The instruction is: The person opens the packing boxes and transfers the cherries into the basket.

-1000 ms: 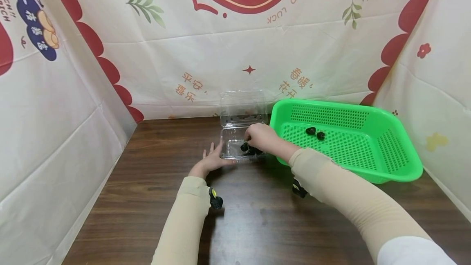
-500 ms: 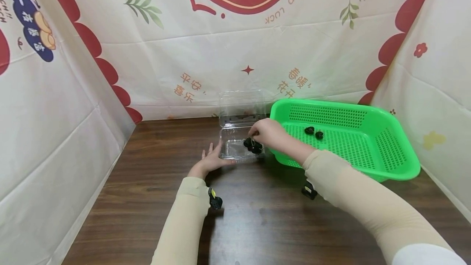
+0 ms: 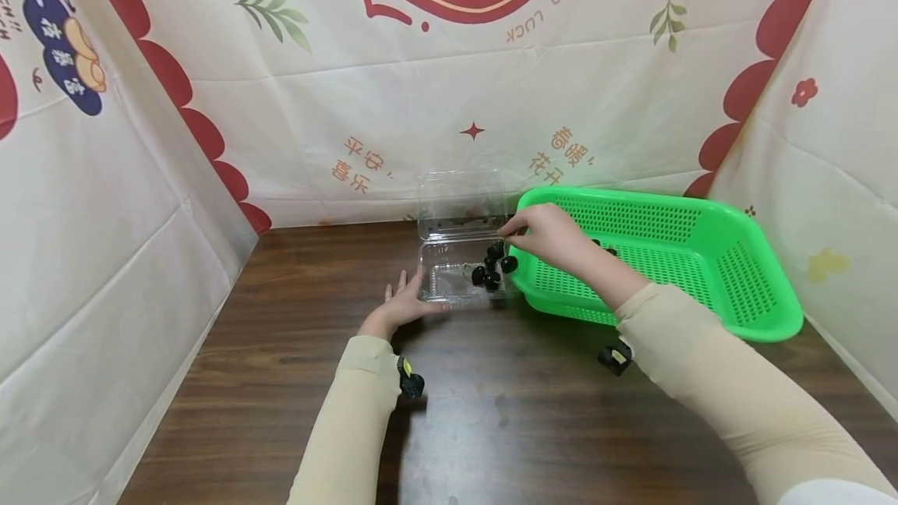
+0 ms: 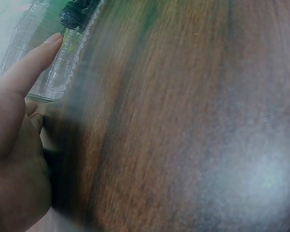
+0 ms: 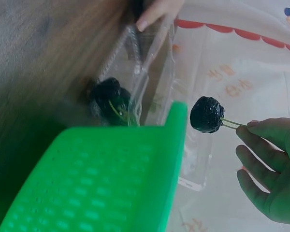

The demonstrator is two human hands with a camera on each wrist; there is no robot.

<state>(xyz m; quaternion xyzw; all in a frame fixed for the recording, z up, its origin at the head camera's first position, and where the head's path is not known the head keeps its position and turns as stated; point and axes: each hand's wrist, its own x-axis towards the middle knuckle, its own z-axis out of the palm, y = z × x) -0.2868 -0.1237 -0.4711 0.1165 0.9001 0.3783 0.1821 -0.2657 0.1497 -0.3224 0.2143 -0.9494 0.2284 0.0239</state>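
My right hand (image 3: pixel 543 236) is raised by the basket's left rim, thumb and forefinger pinching thin green stems. A dark, glossy cherry (image 5: pixel 206 114) hangs from those stems; the other fingers are loosely bent. Just below, several dark cherries (image 3: pixel 487 277) lie bunched at the right side of a clear plastic box (image 3: pixel 438 283). My left hand (image 3: pixel 403 306) rests against the left front corner of this box with its fingers spread. In the left wrist view its straight thumb (image 4: pixel 41 55) lies along the box's edge, the tip close to a dark cherry.
A green perforated basket (image 3: pixel 691 287) stands right of the box; a few dark cherries (image 3: pixel 612 251) in it are partly hidden by my right wrist. The box's clear lid (image 3: pixel 461 205) stands open against the printed cloth (image 3: pixel 309 115) behind. Everything stands on a brown wooden table (image 3: pixel 281 380).
My right hand has risen out of the box and moved right toward the basket's rim, drawing a cherry up by its stems. The bunched cherries have spread apart. My left hand stays put.
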